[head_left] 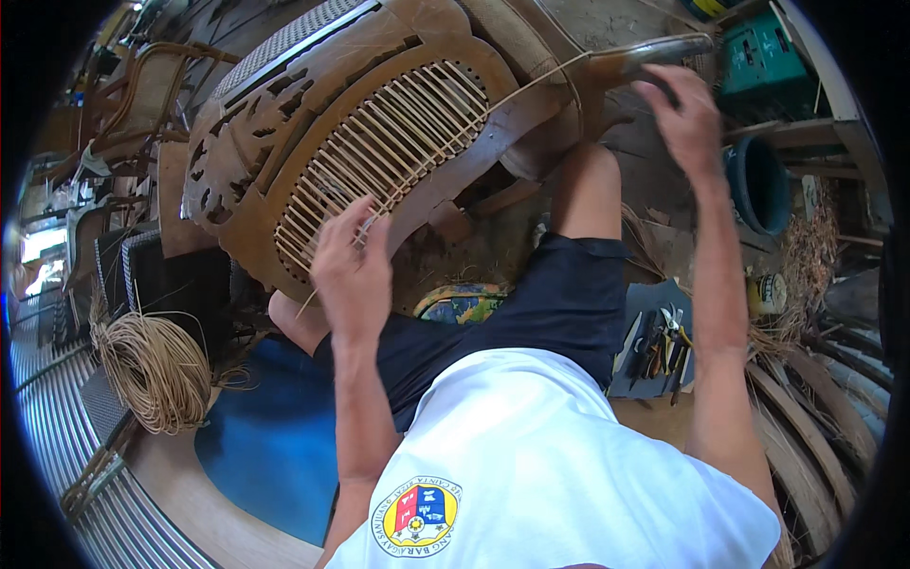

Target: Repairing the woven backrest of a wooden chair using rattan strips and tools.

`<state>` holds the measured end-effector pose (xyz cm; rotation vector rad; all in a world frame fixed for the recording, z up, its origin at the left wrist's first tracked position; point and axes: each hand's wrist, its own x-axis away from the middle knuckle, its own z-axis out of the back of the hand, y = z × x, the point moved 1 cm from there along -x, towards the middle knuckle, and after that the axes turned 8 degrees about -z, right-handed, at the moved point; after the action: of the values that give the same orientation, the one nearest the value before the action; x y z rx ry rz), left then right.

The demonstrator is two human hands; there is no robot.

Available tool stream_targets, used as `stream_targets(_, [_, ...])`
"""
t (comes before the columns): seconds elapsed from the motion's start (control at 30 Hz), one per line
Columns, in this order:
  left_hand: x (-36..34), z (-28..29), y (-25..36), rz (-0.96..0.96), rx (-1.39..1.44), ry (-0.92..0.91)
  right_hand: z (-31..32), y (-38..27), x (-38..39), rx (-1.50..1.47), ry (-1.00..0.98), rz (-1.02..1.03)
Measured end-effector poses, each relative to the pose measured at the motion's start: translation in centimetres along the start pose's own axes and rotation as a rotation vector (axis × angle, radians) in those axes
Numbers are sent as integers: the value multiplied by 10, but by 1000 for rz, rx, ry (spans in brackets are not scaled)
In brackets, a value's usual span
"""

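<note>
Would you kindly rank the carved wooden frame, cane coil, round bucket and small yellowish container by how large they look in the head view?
1. Carved wooden frame
2. Cane coil
3. Round bucket
4. Small yellowish container

Light uneven; brightest at far left, where a white patch [43,248] is blown out. White shirt [559,455] bright; area beneath carved wooden frame [242,239] dim. Right hand [687,119] blurred. Fisheye bows corrugated sheeting [133,522]; black vignette at sides.
</note>
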<state>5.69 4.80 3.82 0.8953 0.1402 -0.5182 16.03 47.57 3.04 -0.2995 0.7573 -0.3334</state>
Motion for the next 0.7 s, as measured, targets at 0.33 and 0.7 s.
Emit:
stream_targets(0.33, [-9, 67, -21, 95, -59, -168, 198, 120, 329, 233, -226, -1090])
stream_targets(0.7, [-119, -10, 60, -133, -125, -396, 142, -6, 501, 796, -639, -1242])
